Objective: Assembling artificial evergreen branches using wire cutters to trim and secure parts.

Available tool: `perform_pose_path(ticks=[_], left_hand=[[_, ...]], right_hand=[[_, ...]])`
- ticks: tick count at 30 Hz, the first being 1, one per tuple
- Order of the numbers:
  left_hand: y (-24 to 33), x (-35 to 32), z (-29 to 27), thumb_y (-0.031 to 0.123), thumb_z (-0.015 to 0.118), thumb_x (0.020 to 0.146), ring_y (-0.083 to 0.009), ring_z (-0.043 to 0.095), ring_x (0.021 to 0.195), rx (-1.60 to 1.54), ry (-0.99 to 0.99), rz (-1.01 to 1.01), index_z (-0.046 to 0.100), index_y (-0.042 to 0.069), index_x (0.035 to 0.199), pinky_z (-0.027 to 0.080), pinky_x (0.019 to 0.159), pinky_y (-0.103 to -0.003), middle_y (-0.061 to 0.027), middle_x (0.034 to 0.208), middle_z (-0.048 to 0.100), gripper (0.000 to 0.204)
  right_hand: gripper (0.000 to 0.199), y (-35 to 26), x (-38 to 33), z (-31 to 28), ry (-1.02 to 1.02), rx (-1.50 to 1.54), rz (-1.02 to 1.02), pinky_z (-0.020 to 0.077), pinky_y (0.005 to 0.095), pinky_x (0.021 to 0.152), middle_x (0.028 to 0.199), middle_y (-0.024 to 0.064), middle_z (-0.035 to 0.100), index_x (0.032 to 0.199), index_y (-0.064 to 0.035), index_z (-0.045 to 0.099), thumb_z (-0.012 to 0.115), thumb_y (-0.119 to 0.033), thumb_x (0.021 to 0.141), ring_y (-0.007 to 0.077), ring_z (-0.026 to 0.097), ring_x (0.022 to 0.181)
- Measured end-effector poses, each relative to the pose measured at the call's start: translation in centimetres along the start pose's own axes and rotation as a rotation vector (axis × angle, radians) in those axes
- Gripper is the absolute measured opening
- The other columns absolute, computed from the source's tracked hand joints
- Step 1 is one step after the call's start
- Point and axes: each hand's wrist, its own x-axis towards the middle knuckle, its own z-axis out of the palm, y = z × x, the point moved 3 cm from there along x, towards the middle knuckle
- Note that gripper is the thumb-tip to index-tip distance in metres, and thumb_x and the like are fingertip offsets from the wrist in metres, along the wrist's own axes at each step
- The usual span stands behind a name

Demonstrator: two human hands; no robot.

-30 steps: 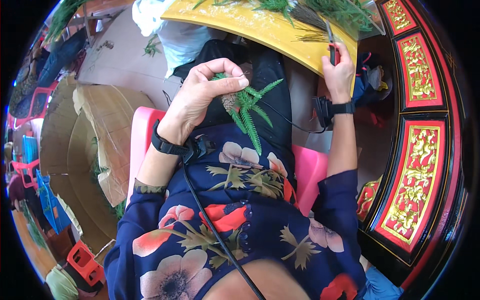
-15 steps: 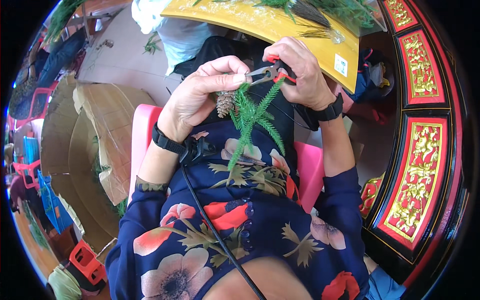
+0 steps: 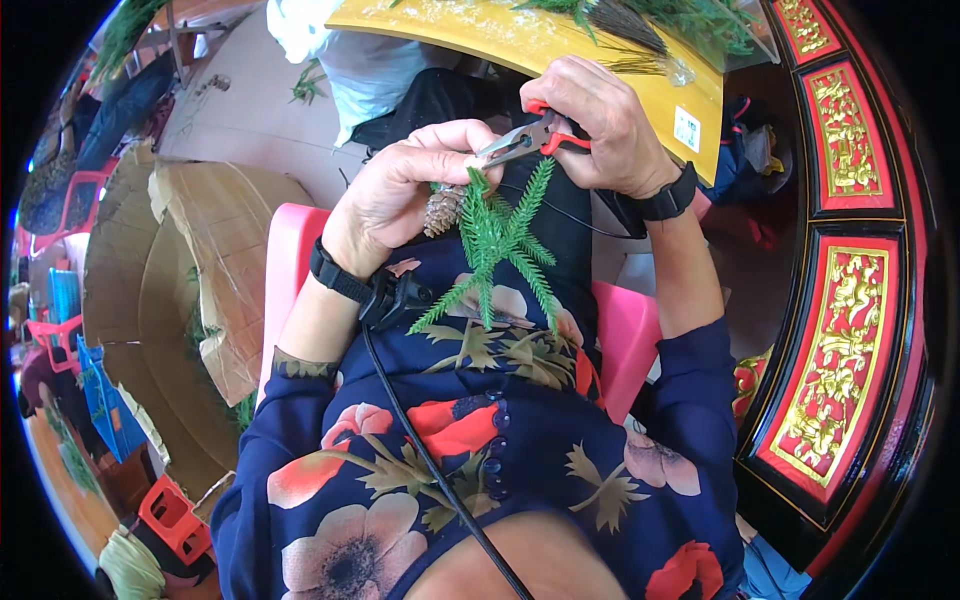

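Observation:
My left hand [image 3: 425, 180] is closed in a pinch on the top of a green artificial pine sprig [image 3: 497, 235], whose needled tips hang down over my lap. A brown pine cone [image 3: 443, 209] hangs under the left fingers, next to the sprig. My right hand [image 3: 603, 125] is wrapped round red-handled pliers [image 3: 520, 142]. The pliers' metal jaws point left and reach the left fingertips, just above the sprig. What lies between the jaws is too small to make out.
A yellow table [image 3: 470, 40] stands ahead, with greenery and dark bristly stems [image 3: 625, 25] on it. An open cardboard box [image 3: 140, 300] is at the left. Carved red and gold panels [image 3: 835, 360] line the right. A white bag [image 3: 370, 75] hangs near the table.
The sprig has turned, and its lower tips now spread differently. The pliers have tilted and shifted slightly left, with more of their jaws showing. My left hand has barely moved.

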Motion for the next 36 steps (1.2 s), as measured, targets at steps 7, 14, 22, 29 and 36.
perform_pose_path(ticks=[7,14,22,29,36], left_hand=[[1.2,0.2,0.5,0.009,0.067,0.081,-0.0099,0.059,0.079,0.58,0.357,0.236,0.064,0.002,0.091,0.046,0.073,-0.025,-0.0018,0.082,0.063,0.013],[1.6,-0.3,1.2,0.011,0.065,0.084,-0.0049,0.058,0.076,1.538,0.81,0.588,0.066,0.002,0.087,0.045,0.07,-0.021,-0.0005,0.083,0.065,0.009],[1.3,0.1,0.1,0.011,0.06,0.088,-0.006,0.057,0.081,0.434,0.514,0.208,0.066,0.003,0.094,0.043,0.075,-0.021,0.0008,0.086,0.065,0.012],[1.0,0.0,0.3,0.012,0.059,0.088,-0.0067,0.057,0.081,0.421,0.479,0.19,0.066,0.004,0.094,0.044,0.076,-0.021,0.0006,0.088,0.065,0.012],[1.2,0.0,0.0,0.012,0.059,0.089,-0.0059,0.057,0.081,0.596,0.529,0.244,0.066,0.003,0.096,0.043,0.076,-0.02,0.0006,0.089,0.065,0.013]], right_hand=[[0.026,0.1,-1.0,0.2,-0.072,-0.011,0.301,0.0452,0.0349,0.061,0.077,0.0147,0.056,0.09,-0.0021,0.057,0.06,0.001,0.064,0.034,0.055,0.068],[0.021,-1.7,-0.9,1.3,-0.217,0.042,0.673,0.0461,0.0371,0.064,0.084,0.0189,0.06,0.094,-0.0002,0.057,0.06,-0.005,0.073,0.0366,0.057,0.071],[0.026,-0.5,-1.5,0.1,-0.169,0.112,0.528,0.0462,0.0362,0.072,0.088,0.0196,0.059,0.099,0.0004,0.055,0.059,-0.005,0.074,0.037,0.057,0.079],[0.029,-0.3,-1.5,0.3,-0.194,0.074,0.388,0.0464,0.0366,0.073,0.089,0.0187,0.056,0.101,-0.0011,0.053,0.058,-0.004,0.073,0.0372,0.056,0.081],[0.023,-0.7,-1.3,0.6,-0.16,-0.041,0.48,0.047,0.0373,0.069,0.078,0.019,0.057,0.095,-0.0013,0.058,0.06,-0.004,0.073,0.0385,0.056,0.074]])
